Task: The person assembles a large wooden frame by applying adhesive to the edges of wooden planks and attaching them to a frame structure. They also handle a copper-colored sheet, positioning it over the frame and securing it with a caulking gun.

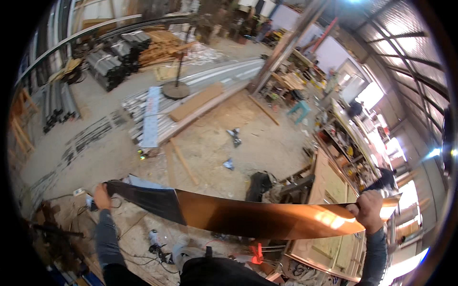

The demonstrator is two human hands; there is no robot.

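A long, thin copper-coloured sheet strip (272,218) stretches across in front of me, sagging slightly between my hands. Dark grey film or backing (148,199) covers its left part, with a pale bluish piece behind the upper edge. The left end is gripped by my left hand (102,196), fingers closed over the edge. My right hand (369,210) is closed on the right end, thumb against the shiny face. Light glares off the strip near that hand.
A wooden framed panel (329,248) lies at right, partly behind the strip. Cables and a power tool (155,238) lie on the floor below. Ahead are long metal profiles (224,76), a pole on a round base (176,90), loose wood strips (183,161) and a teal stool (299,111).
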